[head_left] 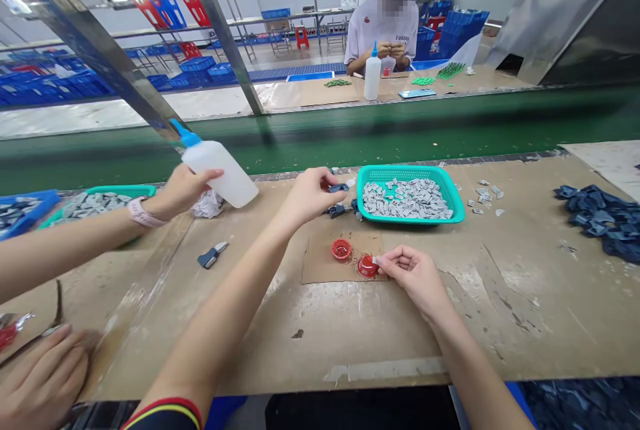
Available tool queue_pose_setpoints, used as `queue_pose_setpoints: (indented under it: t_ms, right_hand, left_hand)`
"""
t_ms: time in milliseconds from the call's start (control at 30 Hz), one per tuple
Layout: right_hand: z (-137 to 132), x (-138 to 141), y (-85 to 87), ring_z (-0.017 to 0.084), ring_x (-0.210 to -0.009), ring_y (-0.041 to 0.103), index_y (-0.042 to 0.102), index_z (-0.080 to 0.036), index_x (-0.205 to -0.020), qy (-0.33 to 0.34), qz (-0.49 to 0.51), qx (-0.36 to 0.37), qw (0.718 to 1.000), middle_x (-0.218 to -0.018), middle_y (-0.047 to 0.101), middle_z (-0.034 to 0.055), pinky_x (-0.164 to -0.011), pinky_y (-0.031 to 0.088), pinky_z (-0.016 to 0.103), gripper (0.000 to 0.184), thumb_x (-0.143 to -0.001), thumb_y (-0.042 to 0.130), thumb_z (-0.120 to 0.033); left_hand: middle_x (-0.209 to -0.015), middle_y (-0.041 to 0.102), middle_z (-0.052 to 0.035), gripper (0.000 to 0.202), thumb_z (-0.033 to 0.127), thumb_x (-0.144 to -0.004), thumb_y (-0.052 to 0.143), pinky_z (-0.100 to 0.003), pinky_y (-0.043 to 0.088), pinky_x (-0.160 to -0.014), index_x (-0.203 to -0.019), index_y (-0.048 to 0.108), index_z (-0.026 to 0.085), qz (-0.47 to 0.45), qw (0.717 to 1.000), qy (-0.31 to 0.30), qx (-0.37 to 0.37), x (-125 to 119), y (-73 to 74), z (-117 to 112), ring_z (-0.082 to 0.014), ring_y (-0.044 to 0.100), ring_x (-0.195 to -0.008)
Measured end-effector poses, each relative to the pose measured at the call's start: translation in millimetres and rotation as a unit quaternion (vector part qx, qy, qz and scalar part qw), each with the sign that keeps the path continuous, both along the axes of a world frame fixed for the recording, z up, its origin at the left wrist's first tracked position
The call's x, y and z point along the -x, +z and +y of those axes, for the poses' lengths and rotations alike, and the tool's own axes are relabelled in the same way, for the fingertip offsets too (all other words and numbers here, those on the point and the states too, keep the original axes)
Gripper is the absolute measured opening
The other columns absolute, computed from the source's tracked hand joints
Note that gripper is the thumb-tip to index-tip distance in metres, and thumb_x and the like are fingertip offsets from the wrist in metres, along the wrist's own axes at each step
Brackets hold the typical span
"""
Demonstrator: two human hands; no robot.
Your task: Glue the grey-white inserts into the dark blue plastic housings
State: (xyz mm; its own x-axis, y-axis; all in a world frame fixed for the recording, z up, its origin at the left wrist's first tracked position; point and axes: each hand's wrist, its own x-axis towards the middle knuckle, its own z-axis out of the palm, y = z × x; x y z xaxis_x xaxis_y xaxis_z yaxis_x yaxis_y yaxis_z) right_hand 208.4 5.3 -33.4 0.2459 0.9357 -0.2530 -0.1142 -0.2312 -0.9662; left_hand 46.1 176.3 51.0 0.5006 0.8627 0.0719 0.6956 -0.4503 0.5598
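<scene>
My left hand (311,194) is raised over the workbench, pinching a small dark blue plastic part (339,187) just left of a teal basket (453,198) full of small grey pieces. My right hand (414,272) rests on the bench, fingers closed on a tiny grey piece held at the edge of a tilted red cap (367,265). A second red cap (341,249) stands beside it on a square of cardboard (317,265). More dark blue parts (338,211) lie near the basket.
A co-worker's hand (184,190) at my left holds a tilted white squeeze bottle (220,172); their other hand (43,377) lies at the bottom left. A pile of dark parts (600,217) sits far right. A green conveyor (350,133) runs behind the bench; another person sits across it.
</scene>
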Motion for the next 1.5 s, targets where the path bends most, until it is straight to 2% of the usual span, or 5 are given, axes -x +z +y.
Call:
queue_pose_setpoints:
  t_ms: [167, 367, 567, 867, 1500]
  right_hand:
    - [-5.0, -5.0, 8.5, 0.009, -0.048, 0.048, 0.064, -0.015, -0.071, 0.014, 0.066, 0.002, 0.998, -0.062, 0.068, 0.0045, -0.044, 0.029, 0.022, 0.033, -0.067, 0.079, -0.045]
    - [-19.3, -3.5, 33.0, 0.011, -0.052, 0.052, 0.064, -0.017, -0.071, 0.016, 0.034, -0.043, 0.998, -0.065, 0.068, 0.0026, -0.047, 0.035, 0.022, 0.027, -0.073, 0.076, -0.042]
    - [-25.2, 3.3, 47.2, 0.017, -0.068, 0.064, 0.066, -0.019, -0.073, 0.012, -0.031, -0.080, 0.996, -0.071, 0.070, 0.0031, -0.065, 0.049, 0.027, 0.022, -0.074, 0.075, -0.039]
    - [-15.7, 9.6, 21.7, 0.021, -0.070, 0.064, 0.067, -0.018, -0.075, -0.008, -0.152, -0.052, 0.987, -0.075, 0.071, 0.0070, -0.066, 0.049, 0.033, 0.027, -0.074, 0.073, -0.044]
    - [-30.7, 37.0, 65.7, 0.016, -0.065, 0.065, 0.064, -0.021, -0.073, 0.046, 0.001, -0.079, 0.996, -0.068, 0.068, 0.0014, -0.063, 0.052, 0.026, 0.019, -0.075, 0.074, -0.037]
  left_hand:
    - [-0.094, 0.072, -0.0056, 0.043, 0.026, -0.062, 0.082, -0.034, 0.051, -0.086, -0.099, 0.061, 0.020, -0.366, 0.895, 0.056, 0.249, 37.9, 0.6, -69.2, -0.0190, 0.068, -0.088]
    - [-0.098, 0.074, -0.0077, 0.022, 0.023, -0.070, 0.079, -0.028, 0.051, -0.085, -0.088, 0.067, 0.018, -0.480, 0.799, 0.138, 0.335, 41.4, -28.5, -136.8, -0.0196, 0.068, -0.097]
    - [-0.102, 0.074, -0.0069, 0.023, 0.019, -0.068, 0.080, -0.021, 0.051, -0.081, -0.088, 0.070, 0.017, -0.528, 0.776, 0.161, 0.305, 30.0, -42.4, -156.7, -0.0161, 0.067, -0.096]
    - [-0.116, 0.069, -0.0118, 0.024, 0.018, -0.084, 0.061, -0.029, 0.054, -0.089, -0.106, 0.069, 0.013, -0.632, 0.591, 0.194, 0.462, 40.9, -40.0, -161.5, -0.0211, 0.067, -0.103]
    - [-0.092, 0.071, -0.0041, 0.017, 0.023, -0.075, 0.074, -0.031, 0.054, -0.083, -0.092, 0.070, 0.021, -0.583, 0.754, 0.175, 0.247, 25.9, -45.5, -174.9, -0.0186, 0.068, -0.089]
